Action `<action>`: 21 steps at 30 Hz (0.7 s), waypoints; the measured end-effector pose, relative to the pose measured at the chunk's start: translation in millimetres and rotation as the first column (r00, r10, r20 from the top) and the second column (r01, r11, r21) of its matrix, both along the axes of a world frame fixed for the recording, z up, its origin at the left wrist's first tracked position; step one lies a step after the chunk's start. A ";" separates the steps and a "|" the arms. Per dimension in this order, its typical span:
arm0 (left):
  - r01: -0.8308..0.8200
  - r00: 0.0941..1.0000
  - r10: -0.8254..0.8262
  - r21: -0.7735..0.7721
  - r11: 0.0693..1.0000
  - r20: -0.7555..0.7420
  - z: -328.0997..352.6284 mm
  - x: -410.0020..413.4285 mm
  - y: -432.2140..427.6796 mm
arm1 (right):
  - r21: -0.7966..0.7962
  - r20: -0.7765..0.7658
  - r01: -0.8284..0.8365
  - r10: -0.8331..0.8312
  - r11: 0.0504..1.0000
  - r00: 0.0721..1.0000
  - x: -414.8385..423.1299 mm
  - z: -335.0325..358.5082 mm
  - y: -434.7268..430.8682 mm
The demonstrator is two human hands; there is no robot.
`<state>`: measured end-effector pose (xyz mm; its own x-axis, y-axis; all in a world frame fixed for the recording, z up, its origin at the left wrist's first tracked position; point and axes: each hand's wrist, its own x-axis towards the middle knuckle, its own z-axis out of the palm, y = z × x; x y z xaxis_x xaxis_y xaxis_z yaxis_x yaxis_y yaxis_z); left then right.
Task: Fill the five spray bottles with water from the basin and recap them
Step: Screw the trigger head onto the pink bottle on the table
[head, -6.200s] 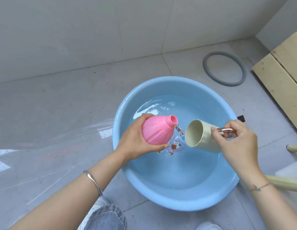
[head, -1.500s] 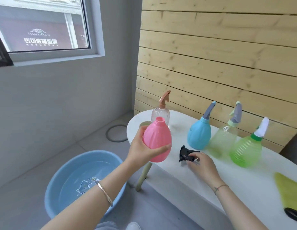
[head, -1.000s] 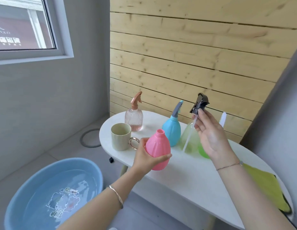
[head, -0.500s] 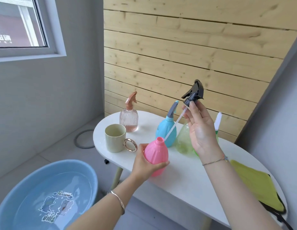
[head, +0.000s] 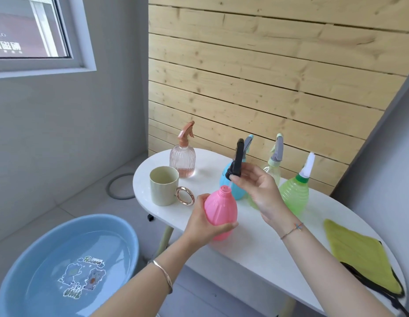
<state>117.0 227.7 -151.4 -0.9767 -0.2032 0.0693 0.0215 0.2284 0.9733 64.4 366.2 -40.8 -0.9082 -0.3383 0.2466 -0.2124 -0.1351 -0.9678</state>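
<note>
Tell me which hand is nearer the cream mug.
Left. The left hand grips the pink bottle beside the mug; the right hand holds the black spray head farther off.

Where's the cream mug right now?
In the head view, the mug stands upright at the left end of the white table, just in front of the clear ribbed bottle and left of the pink bottle in the left hand.

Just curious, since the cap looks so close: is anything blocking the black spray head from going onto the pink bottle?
Nothing visible does. The right hand holds the black spray head above the open neck of the pink bottle; the left hand grips its body lower.
</note>
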 end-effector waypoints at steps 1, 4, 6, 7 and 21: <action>0.026 1.000 -0.026 -0.039 0.999 -0.002 -0.8 -0.2 -3.8 | 0.034 0.006 -0.025 0.025 0.999 1.000 -0.7 -2.1 2.1; 0.107 0.994 -0.108 -0.167 0.980 0.005 0.1 2.1 -17.4 | 0.149 0.005 -0.057 0.057 0.987 0.998 -5.2 -7.5 5.1; 0.136 0.991 -0.136 -0.219 0.966 0.015 -0.7 3.1 -25.6 | 0.230 -0.024 -0.063 0.071 0.971 0.997 -7.8 -10.1 5.9; 0.136 0.991 -0.136 -0.236 0.962 0.015 -2.0 3.2 -28.4 | 0.254 -0.028 -0.072 0.082 0.965 0.996 -8.2 -10.8 6.0; 0.122 0.993 -0.119 -0.262 0.957 0.026 -8.3 2.7 -31.5 | 0.325 -0.089 0.000 0.031 0.946 0.996 -1.2 -21.9 0.3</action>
